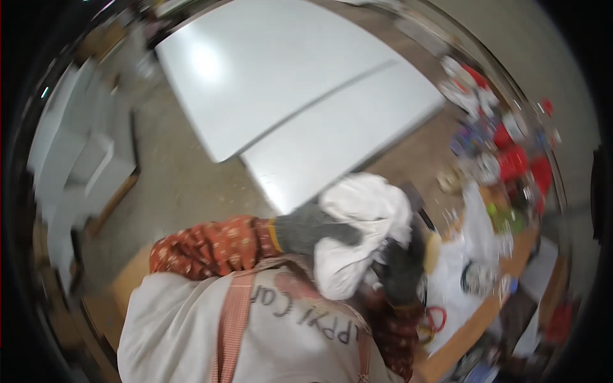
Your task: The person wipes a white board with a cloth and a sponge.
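Note:
A bunched white cloth (367, 207) is held between my two gloved hands, close to my apron. My left hand (313, 231), in a grey knit glove, grips its left side with the thumb lying across the front. On the other side, my right hand (400, 268), in a dark glove, is closed on the cloth's lower right folds. Some of its fingers are blurred or hidden. Just beyond the cloth lie large glossy white panels (319, 153), one overlapping another.
A cluttered wooden bench (479, 325) runs along the right, with red-and-white containers (511, 163), a clear plastic bag (472, 217) and a red ring-shaped item (436, 319). White panel pieces (83, 153) stand at the left above the concrete floor (172, 153).

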Demonstrator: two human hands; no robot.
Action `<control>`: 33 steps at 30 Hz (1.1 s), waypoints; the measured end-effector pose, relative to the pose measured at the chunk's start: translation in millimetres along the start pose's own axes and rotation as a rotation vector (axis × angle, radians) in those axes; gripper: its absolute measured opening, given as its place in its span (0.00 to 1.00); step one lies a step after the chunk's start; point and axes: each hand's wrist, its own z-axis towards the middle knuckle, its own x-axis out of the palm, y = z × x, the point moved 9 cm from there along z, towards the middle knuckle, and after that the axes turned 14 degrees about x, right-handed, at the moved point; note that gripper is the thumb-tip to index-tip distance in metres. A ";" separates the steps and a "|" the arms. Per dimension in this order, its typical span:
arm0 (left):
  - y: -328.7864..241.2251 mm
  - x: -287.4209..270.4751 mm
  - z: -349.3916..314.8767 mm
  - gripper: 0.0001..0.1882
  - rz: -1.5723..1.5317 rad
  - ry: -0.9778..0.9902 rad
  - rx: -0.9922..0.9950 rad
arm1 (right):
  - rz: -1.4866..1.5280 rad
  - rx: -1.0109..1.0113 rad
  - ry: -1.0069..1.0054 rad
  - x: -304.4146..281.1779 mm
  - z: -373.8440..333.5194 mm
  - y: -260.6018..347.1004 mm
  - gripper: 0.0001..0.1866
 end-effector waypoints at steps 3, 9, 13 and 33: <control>35.5 -9.2 -25.0 0.18 -0.202 -0.164 -0.308 | 0.495 0.400 0.172 -9.5 40.6 -7.1 0.30; 11.4 -53.5 -46.5 0.20 0.027 -0.236 -0.127 | 0.572 0.573 -0.264 -141.4 86.2 -247.2 0.37; -2.9 -72.8 -75.4 0.22 0.133 -0.334 -0.083 | 0.021 0.363 -0.440 -114.6 130.5 -239.1 0.45; -58.7 -160.1 -166.1 0.36 0.693 -0.920 0.033 | -0.419 -0.181 0.215 52.9 157.3 27.6 0.29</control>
